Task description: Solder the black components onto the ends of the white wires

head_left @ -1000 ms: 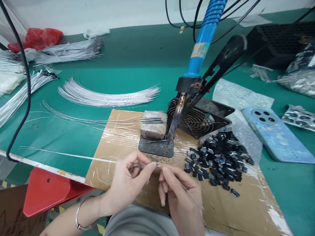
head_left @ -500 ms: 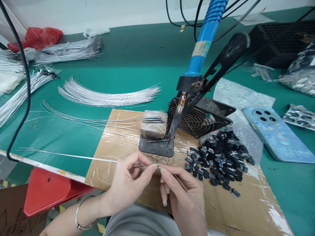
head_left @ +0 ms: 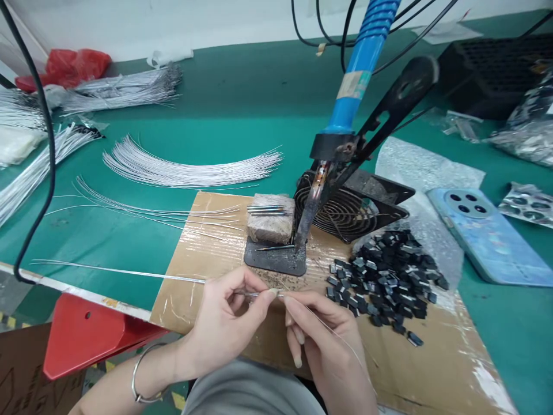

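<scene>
Left hand (head_left: 231,325) and right hand (head_left: 330,340) in tight pinches on thin wires (head_left: 173,278), long axis crosswise, tails leftward.

The wires (head_left: 184,279) are white, the tabletop (head_left: 224,98) green.

The left hand (head_left: 225,325) and right hand (head_left: 328,337) pinch thin wires (head_left: 181,279).

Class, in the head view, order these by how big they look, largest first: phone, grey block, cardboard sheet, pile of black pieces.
1. Cardboard sheet, though partly covered
2. Phone and pile of black pieces: too alike to rank
3. Grey block
</scene>
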Available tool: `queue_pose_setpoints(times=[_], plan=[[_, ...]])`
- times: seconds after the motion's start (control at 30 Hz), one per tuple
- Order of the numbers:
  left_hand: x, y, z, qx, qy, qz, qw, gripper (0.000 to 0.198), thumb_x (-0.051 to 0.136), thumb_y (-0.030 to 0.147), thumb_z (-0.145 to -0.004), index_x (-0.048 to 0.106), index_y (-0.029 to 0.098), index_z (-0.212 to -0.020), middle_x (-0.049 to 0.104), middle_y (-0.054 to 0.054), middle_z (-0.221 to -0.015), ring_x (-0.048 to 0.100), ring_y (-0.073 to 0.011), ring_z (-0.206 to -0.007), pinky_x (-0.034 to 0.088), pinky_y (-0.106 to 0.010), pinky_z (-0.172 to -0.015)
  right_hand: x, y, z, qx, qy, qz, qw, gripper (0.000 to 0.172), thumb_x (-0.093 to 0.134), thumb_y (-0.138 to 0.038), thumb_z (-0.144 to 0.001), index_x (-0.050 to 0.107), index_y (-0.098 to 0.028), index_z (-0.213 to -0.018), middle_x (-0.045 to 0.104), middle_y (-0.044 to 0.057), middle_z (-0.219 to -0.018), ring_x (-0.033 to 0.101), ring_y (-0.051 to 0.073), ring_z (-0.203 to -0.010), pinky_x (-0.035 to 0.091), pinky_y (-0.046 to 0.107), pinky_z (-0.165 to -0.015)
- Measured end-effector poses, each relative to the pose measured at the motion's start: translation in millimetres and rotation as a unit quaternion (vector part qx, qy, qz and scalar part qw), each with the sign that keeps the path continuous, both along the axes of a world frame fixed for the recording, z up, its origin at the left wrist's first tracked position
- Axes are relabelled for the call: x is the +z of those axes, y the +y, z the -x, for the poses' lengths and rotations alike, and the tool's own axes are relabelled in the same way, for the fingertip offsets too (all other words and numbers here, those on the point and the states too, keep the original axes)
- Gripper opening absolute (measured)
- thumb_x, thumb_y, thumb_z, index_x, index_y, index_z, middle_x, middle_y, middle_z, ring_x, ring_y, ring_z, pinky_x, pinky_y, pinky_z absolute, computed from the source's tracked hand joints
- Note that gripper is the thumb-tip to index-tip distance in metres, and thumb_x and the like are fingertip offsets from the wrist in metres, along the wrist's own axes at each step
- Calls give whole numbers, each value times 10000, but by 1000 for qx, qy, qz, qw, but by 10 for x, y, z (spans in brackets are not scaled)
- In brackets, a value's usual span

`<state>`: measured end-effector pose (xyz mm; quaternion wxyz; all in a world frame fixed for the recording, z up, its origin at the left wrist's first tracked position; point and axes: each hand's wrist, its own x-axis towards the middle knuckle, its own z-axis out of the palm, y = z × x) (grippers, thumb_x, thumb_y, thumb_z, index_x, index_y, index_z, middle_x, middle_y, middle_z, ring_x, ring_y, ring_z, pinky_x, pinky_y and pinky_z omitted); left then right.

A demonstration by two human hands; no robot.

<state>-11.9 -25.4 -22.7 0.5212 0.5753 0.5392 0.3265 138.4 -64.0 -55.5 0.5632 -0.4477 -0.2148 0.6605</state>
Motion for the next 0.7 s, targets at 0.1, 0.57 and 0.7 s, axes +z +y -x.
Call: queue_pose_setpoints(times=[0.1, 0.57, 0.7], plan=[[-15, -19, -18, 12, -4, -5, 1000, 192, 646, 287, -913, 622, 158, -774, 593, 2, -671, 433, -96, -538, 333, -223, -490, 22, -20, 54, -28, 15, 6, 999, 121, 820, -347, -817, 828, -227, -829, 587, -40, -579, 509, 29, -359, 396, 114, -341], [-51, -62, -85, 50, -33, -3, 998, 178, 647, 288, -896, 606, 166, -773, 574, 6, -636, 419, -90, -498, 331, -213, -461, 23, -58, 255, -100, 66, 13, 993, 110, 798, -341, -836, 816, -233, -819, 611, -36, -608, 506, 13, -386, 403, 84, -369], [-73, -79, -83, 54, -34, -11, 998, 177, 648, 289, -904, 611, 168, -780, 575, 5, -640, 433, -92, -499, 344, -212, -459, 18, -51, 259, -92, 66, 18, 993, 113, 792, -344, -843, 814, -235, -828, 610, -35, -608, 511, 20, -393, 414, 91, -368]])
